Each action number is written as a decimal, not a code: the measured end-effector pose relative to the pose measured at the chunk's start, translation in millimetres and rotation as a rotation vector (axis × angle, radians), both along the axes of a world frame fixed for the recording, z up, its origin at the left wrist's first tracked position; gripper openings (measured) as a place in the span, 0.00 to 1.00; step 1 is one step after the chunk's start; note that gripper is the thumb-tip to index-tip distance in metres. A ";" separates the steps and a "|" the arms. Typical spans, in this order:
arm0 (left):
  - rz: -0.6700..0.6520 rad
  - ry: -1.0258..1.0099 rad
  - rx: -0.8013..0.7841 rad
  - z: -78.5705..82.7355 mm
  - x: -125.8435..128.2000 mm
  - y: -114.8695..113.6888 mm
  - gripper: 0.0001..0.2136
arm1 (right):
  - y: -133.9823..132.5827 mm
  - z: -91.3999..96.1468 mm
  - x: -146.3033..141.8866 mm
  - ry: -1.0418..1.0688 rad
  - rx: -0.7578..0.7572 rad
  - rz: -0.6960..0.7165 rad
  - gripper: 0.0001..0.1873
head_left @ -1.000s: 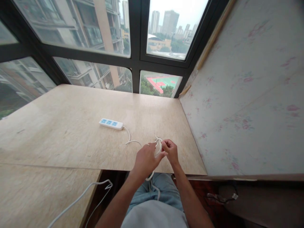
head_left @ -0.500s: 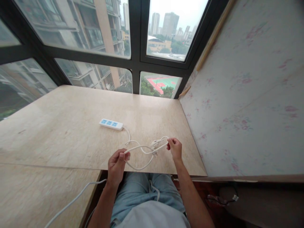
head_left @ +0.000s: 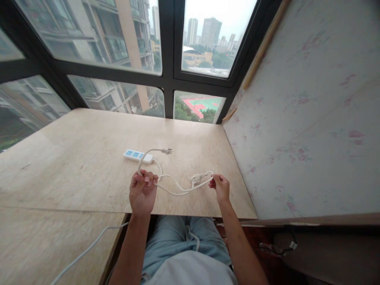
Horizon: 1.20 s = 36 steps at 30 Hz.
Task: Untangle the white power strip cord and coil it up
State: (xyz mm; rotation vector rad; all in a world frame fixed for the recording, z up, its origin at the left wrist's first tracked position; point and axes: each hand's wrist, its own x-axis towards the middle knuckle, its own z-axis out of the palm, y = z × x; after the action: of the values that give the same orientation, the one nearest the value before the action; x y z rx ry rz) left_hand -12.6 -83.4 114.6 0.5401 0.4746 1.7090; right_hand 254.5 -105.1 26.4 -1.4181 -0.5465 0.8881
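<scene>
A white power strip [head_left: 130,155] with blue socket faces lies on the stone-look ledge. Its white cord [head_left: 175,194] runs between my hands. My left hand [head_left: 143,192], palm turned up, is closed around the cord near its plug end. From there the cord arches over the strip, and the plug [head_left: 168,151] points right with its prongs bare. Farther right, my right hand [head_left: 220,187] pinches the cord between thumb and fingers. Beside that hand, a looped bundle of the cord [head_left: 198,179] rests on the ledge.
Dark-framed windows [head_left: 168,97] rise behind the ledge [head_left: 74,158], and a flower-patterned wall [head_left: 297,118] stands on the right. Another white cable [head_left: 89,247] crosses the lower left surface. A dark cable [head_left: 279,250] lies low at the right.
My left hand has turned palm up and shifted slightly up and left. The plug end has swung up over the strip, out of the loops. My right hand has barely moved.
</scene>
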 end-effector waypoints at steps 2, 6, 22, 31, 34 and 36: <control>-0.002 -0.019 0.023 7.5 -0.1 0.5 0.08 | 3.5 -0.2 2.4 0.172 0.021 0.005 0.16; -0.037 0.001 0.076 21.9 13.0 -2.3 0.07 | 6.6 5.6 -6.6 0.442 0.068 0.148 0.13; -0.213 0.044 0.108 56.8 112.6 -22.6 0.10 | -44.3 96.1 -18.5 -0.531 0.237 0.806 0.15; -0.298 0.349 0.115 59.9 120.9 19.4 0.13 | -33.3 85.5 -3.5 -0.176 0.349 0.432 0.13; -0.408 0.638 0.100 45.5 118.2 24.5 0.16 | -26.0 97.2 -5.1 0.051 0.423 0.338 0.12; -0.470 0.853 0.126 29.7 116.5 20.0 0.19 | -20.4 108.3 -6.2 0.109 0.446 0.322 0.12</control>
State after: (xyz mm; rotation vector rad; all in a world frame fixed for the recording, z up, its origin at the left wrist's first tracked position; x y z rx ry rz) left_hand 103.9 -63.3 144.2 1.3691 0.7635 1.0021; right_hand 248.3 -125.5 134.7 -0.8861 -0.8467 1.0149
